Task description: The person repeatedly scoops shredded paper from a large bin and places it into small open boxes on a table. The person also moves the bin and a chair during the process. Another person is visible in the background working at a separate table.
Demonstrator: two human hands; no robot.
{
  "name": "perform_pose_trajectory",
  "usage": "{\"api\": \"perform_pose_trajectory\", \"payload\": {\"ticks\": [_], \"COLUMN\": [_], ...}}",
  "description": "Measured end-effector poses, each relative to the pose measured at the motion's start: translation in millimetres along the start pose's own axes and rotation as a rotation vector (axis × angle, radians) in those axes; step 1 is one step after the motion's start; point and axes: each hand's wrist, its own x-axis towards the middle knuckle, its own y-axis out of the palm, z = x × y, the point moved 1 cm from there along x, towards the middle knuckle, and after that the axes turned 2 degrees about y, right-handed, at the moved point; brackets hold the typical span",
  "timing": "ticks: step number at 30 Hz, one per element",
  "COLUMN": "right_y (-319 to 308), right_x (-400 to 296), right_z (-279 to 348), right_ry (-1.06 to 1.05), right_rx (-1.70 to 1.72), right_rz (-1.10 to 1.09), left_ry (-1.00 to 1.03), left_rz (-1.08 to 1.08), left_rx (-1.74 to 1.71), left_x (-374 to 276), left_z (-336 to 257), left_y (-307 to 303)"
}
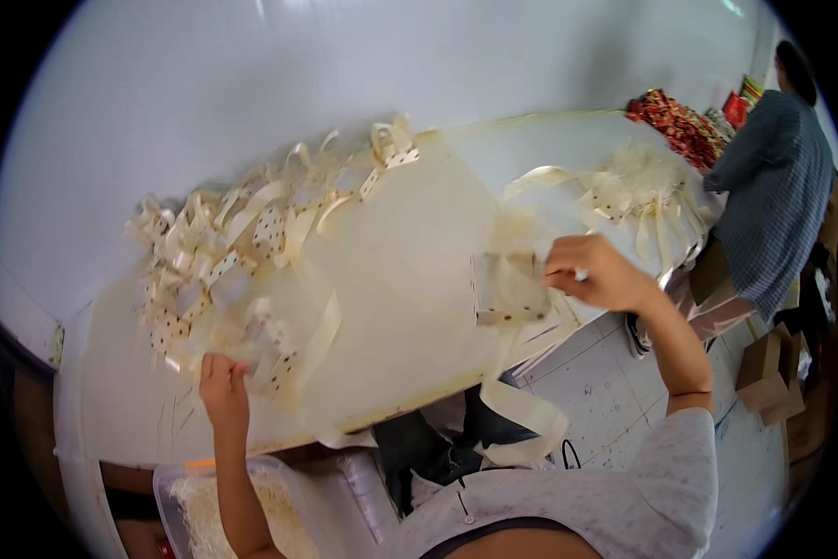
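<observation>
My left hand (224, 391) is at the near left of the table, beside a cream polka-dot gift box (282, 353) with pale ribbon. Its fingers are bent against a blurred pale patch, and I cannot tell whether they grip anything. My right hand (597, 272) hovers with curled fingers just right of an open, shallow polka-dot box (485, 318). Motion blur hides whether it pinches ribbon or filler. A small white patch shows at its fingers. Below that box, a loose cream satin ribbon (527, 412) hangs over the table's front edge in curls.
Several ribboned polka-dot boxes (268, 230) crowd the table's back left. At the right lie fluffy cream filler with ribbons (635, 178) and a red shredded heap (677, 126). A person (775, 189) stands there. Below the table are a plastic bin (160, 503) and cardboard boxes (764, 374).
</observation>
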Motion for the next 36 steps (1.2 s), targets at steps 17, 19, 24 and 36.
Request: {"api": "perform_pose_trajectory", "payload": {"ticks": [17, 19, 24, 36], "right_y": [135.2, 130.6, 145.9, 49.4], "right_x": [32.3, 56.6, 114.5, 60.7], "right_z": [54.6, 41.9, 21.3, 23.4], "right_ry": [0.010, -0.035, -0.091, -0.182], "right_rx": [0.018, -0.112, -0.307, -0.126], "right_rz": [-0.201, 0.019, 0.842, 0.122], "left_ry": [0.201, 0.179, 0.062, 0.132], "left_rz": [-0.007, 0.083, 0.355, 0.313], "left_rx": [0.126, -0.116, -0.371, -0.254], "left_x": [-20.2, -18.6, -15.4, -17.7], "left_z": [-121.2, -144.8, -172.2, -151.8], "left_y": [56.9, 62.5, 97.4, 111.7]}}
